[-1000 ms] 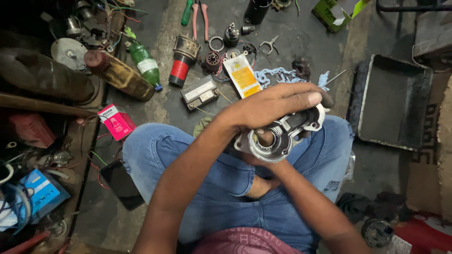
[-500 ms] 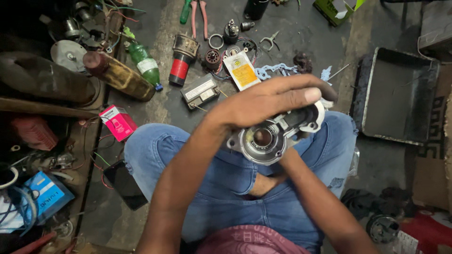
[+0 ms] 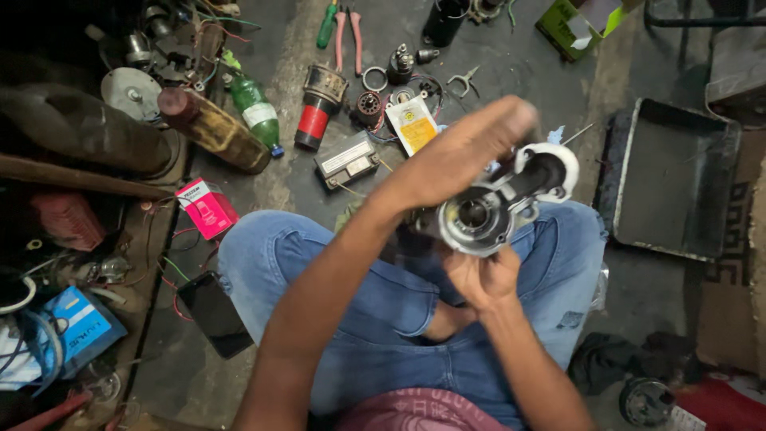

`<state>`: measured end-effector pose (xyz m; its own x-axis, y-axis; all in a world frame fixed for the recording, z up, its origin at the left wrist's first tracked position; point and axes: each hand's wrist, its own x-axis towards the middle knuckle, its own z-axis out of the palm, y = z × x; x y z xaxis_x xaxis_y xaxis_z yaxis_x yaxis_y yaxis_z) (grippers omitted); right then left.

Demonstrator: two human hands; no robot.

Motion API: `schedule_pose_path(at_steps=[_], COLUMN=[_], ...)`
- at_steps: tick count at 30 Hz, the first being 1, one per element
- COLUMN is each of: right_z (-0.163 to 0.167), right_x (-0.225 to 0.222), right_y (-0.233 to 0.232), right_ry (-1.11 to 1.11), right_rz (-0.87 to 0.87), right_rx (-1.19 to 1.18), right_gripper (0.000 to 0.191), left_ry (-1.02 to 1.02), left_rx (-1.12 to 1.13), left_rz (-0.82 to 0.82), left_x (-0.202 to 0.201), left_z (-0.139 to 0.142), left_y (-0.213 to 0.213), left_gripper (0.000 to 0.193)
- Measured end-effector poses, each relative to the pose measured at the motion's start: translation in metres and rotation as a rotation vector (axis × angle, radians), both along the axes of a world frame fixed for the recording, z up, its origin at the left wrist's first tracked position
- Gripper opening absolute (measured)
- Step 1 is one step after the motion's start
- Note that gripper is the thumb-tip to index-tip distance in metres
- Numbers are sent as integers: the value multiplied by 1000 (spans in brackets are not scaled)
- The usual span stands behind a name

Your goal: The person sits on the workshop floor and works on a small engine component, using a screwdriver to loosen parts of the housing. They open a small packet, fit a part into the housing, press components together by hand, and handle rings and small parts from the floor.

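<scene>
I sit cross-legged on the floor in blue jeans. A grey metal motor housing (image 3: 499, 201), round with a pale nose piece, is held over my lap. My right hand (image 3: 479, 279) grips it from underneath. My left hand (image 3: 459, 156) lies across its top, fingers stretched out flat and blurred, covering part of the housing. The open round end with a dark centre faces me.
On the floor ahead lie a yellow packet (image 3: 412, 124), a small grey box (image 3: 346, 159), a red-banded cylinder (image 3: 315, 108), a green bottle (image 3: 254, 112), an amber bottle (image 3: 211, 128), pliers (image 3: 348, 36) and rings. A dark metal tray (image 3: 674, 179) sits right; a pink box (image 3: 206, 207) and phone (image 3: 215, 313) left.
The housing has risen slightly and tilted so its nose points up right. My left hand has slid across its top, fingers now straighter and blurred. My right hand stays beneath.
</scene>
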<state>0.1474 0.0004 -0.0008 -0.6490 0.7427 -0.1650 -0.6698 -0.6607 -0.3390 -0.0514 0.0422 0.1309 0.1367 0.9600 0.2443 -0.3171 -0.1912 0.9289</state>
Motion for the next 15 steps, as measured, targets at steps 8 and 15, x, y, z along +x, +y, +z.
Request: schedule_pose_path(at_steps=[8,15], right_z=[-17,-47], right_x=[8,5], right_y=[8,19], right_ry=[-444,-1346], right_rz=[-244,-105], right_rx=[410,1700], right_gripper=[58,54], left_ry=[108,119], left_rx=[155,322], left_rz=[569,355], left_x=[40,17], left_z=[13,18], left_y=[-47,-50], left_gripper=[61,59])
